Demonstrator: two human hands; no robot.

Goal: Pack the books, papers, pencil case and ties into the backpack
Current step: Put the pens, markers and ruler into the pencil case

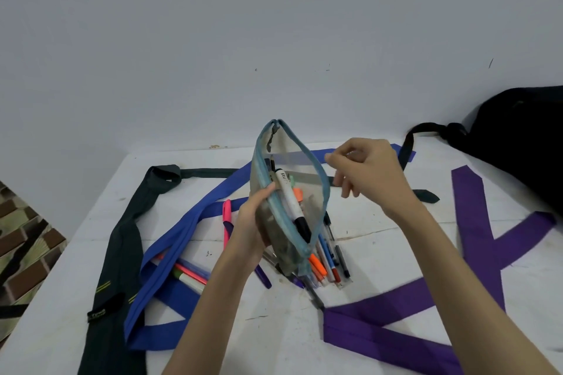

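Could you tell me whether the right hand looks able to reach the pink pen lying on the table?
Probably not directly: the right hand is free, but the pencil case and left hand stand between it and the pink pen.

Pens [327, 265] under pencil case [289, 207], between ties [164, 253].

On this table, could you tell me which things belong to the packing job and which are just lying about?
For the job:
pencil case, held in the left hand
blue tie
dark tie
purple tie
backpack

Just lying about:
loose pens on the table
pink pen
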